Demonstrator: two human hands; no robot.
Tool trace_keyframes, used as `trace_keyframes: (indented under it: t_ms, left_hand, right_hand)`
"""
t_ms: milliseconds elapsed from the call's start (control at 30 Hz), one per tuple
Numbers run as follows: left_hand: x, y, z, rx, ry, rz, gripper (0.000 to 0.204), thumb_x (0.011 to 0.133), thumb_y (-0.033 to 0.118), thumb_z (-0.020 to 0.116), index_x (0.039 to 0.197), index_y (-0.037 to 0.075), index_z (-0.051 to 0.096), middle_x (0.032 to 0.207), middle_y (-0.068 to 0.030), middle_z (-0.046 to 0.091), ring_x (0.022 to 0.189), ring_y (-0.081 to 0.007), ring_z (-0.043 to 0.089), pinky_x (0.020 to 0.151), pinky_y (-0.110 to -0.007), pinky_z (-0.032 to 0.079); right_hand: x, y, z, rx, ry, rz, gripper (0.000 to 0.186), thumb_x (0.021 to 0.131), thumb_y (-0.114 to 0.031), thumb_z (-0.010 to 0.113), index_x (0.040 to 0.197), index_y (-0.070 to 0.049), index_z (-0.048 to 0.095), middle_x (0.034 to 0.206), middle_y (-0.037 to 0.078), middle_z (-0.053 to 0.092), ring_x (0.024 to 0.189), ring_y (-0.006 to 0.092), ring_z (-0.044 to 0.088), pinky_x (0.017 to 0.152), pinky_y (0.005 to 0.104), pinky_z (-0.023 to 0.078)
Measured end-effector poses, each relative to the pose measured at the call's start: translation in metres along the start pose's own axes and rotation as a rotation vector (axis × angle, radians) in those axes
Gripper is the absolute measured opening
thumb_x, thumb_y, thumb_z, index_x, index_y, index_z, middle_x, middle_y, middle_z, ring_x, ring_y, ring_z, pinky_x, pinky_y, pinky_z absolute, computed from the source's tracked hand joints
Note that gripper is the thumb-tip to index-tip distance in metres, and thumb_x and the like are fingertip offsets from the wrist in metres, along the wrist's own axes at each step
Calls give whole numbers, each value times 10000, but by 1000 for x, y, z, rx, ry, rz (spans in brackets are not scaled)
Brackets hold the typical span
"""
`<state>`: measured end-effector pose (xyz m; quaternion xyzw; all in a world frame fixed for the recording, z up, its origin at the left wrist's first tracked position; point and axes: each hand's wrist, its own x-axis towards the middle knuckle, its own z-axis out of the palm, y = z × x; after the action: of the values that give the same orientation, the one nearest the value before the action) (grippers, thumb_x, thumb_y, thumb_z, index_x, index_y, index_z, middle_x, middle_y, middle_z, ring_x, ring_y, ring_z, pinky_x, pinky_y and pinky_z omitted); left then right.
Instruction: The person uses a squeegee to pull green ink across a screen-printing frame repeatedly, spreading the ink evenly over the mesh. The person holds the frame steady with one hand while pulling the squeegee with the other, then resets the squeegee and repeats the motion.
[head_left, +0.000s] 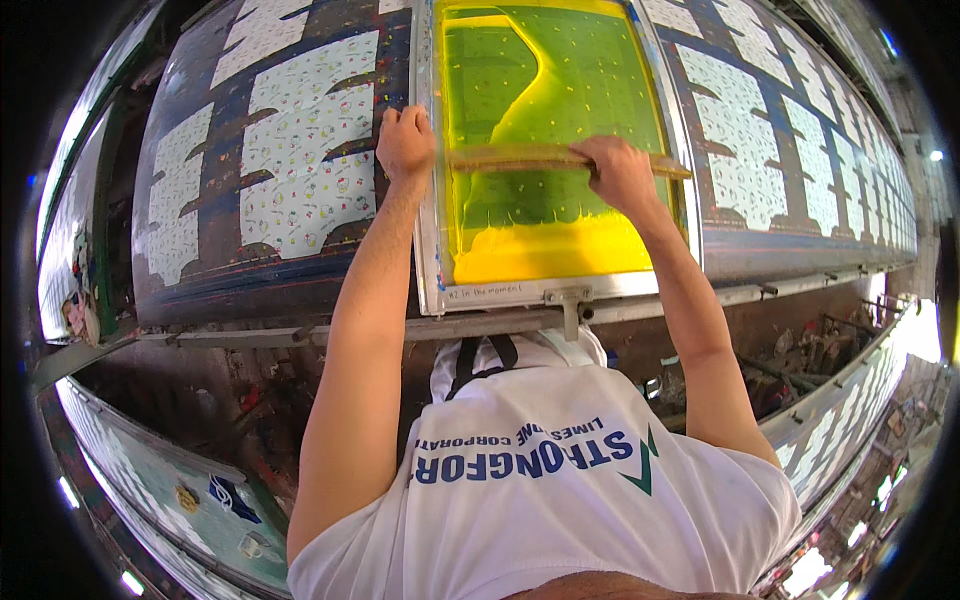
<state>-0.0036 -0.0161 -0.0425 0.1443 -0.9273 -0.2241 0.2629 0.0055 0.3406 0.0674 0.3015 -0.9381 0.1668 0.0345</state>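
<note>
A screen printing frame (429, 250) with light metal rails lies on the long table in front of me. Its green mesh (585, 85) carries a thick band of yellow ink (545, 250) along the near side, and a thinner yellow streak curves across the far part. My left hand (406, 145) is closed on the frame's left rail. With fingers wrapped over its top edge, my right hand (618, 172) grips a wooden squeegee (510, 158). The squeegee spans the mesh crosswise, beyond the near ink band. Its lower edge is not clearly visible.
Printed white fabric pieces (312, 135) lie on the dark table left of the frame, and more fabric pieces (735, 140) lie to the right. A metal rail (250, 338) runs along the table's near edge, with a bracket (570, 300) at the frame. Another table (205, 490) stands lower left.
</note>
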Motion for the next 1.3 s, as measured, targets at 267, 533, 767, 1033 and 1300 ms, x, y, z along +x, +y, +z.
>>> trace_keyframes:
  t_ms: [267,533,767,1033,1300]
  left_hand:
    - [-9,15,-16,99,-41,14,154,1037,227,667,1116,139,765,999,-111,631,917,-356,691,749,-488,583]
    - [-16,27,-30,96,-57,-26,168,1036,225,672,1140,145,776,993,-100,637,913,-361,685,766,-492,574]
    - [-19,34,-33,84,-38,-20,177,1037,225,685,1153,139,788,983,-102,654,897,-358,693,754,-471,570]
    - [-20,36,-34,52,-33,-62,151,1005,195,710,1125,150,788,962,-88,653,880,-338,703,761,-465,574]
    - [-13,18,-29,-43,-46,-121,194,1006,269,724,1131,156,818,989,-92,687,912,-328,715,792,-442,582]
  right_hand:
    - [171,107,38,-188,125,-30,523,827,-82,755,1333,-212,738,1223,78,770,1098,340,737,913,491,613]
    - [298,154,56,-255,59,-50,378,868,-191,723,1242,-177,778,1179,146,763,1135,371,730,942,527,602]
    - [351,164,45,-201,11,-64,301,900,-226,684,1159,-153,818,1131,200,781,1074,427,740,926,558,601]
    - [354,168,27,-259,-188,-384,223,840,-162,662,986,-96,817,892,221,771,887,454,744,791,579,594]
    - [257,109,32,-144,-334,-601,360,848,-169,739,1204,-144,781,1127,132,765,1108,350,736,909,505,618]
